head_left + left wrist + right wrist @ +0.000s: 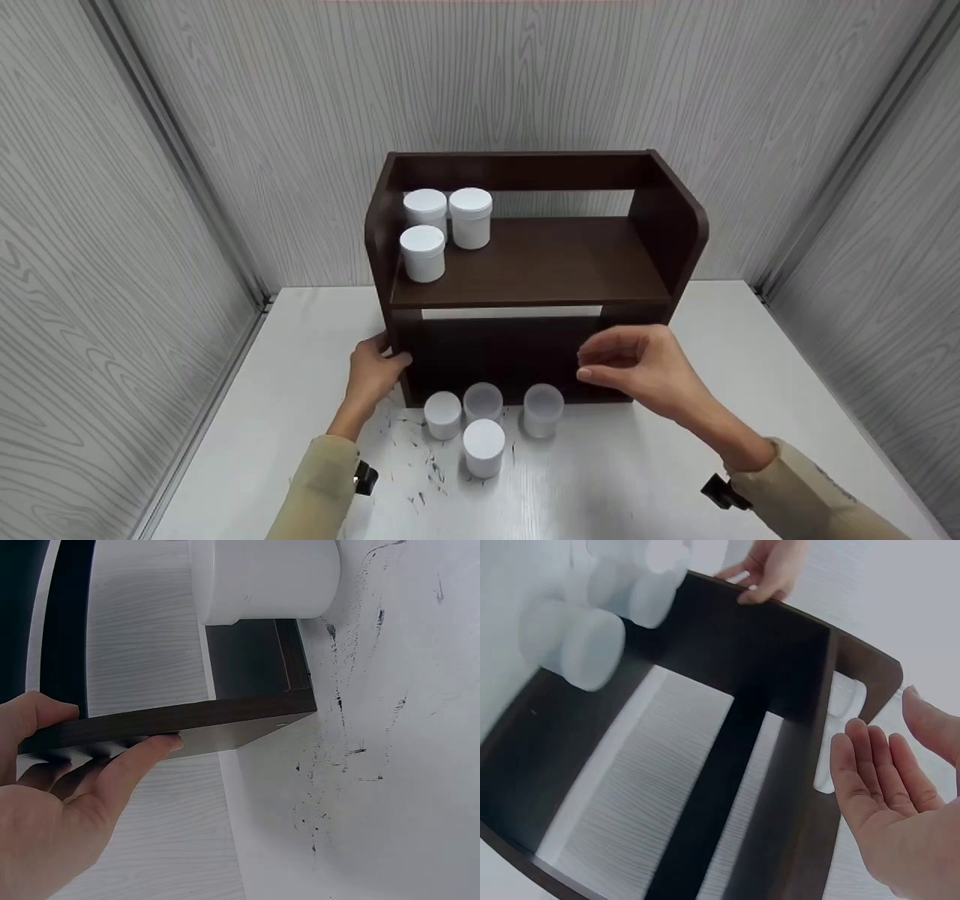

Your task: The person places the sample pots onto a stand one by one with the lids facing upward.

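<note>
A dark brown two-tier shelf (pixel 532 259) stands against the back wall. My left hand (pixel 376 369) holds the front edge of its left side panel, thumb on one face and fingers on the other, as the left wrist view shows. In front of the shelf's right part, my right hand (pixel 637 366) hovers with nothing in it, thumb and fingers apart. White lidded jars (pixel 471 219) sit grouped at the left of the upper tier. Below, by the shelf's foot, stand a small white jar (pixel 442 415), another white jar (pixel 484 448) and two translucent-topped jars (pixel 543 411).
The white tabletop (pixel 300 337) carries dark scuff marks beside the lower jars. Grey wood-patterned panels (pixel 525 75) enclose the back and both sides. Black clips (pixel 365 478) are fixed at both sleeve cuffs.
</note>
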Demonstrator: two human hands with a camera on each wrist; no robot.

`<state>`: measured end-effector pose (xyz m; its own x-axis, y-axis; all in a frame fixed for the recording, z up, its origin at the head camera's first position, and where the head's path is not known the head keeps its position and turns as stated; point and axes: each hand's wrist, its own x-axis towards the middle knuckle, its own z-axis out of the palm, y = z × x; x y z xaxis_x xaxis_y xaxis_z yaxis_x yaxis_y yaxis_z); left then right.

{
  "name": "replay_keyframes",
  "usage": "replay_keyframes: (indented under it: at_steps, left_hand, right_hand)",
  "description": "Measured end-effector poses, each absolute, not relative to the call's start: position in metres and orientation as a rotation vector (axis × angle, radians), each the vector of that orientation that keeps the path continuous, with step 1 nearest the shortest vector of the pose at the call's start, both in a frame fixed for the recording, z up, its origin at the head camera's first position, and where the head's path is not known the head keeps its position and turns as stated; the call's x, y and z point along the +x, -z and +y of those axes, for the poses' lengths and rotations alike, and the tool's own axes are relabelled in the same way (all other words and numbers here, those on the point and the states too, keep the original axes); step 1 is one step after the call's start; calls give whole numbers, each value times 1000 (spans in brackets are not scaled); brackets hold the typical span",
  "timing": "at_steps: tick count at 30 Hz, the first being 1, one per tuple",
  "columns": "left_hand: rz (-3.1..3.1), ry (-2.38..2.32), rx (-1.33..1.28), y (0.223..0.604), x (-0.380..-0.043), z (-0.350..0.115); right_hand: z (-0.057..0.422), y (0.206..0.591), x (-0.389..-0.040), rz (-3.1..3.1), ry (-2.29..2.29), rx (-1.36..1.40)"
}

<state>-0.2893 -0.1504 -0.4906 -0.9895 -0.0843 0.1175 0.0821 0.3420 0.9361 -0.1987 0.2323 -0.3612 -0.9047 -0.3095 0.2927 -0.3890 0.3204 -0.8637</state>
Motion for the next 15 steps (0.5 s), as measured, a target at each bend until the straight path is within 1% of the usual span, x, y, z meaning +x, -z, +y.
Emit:
replay_keyframes:
  at_steps: [15]
  left_hand:
    - [-2447, 1738, 22, 493, -291, -150]
  right_hand:
    - [250, 419, -183, -2538, -1720, 605]
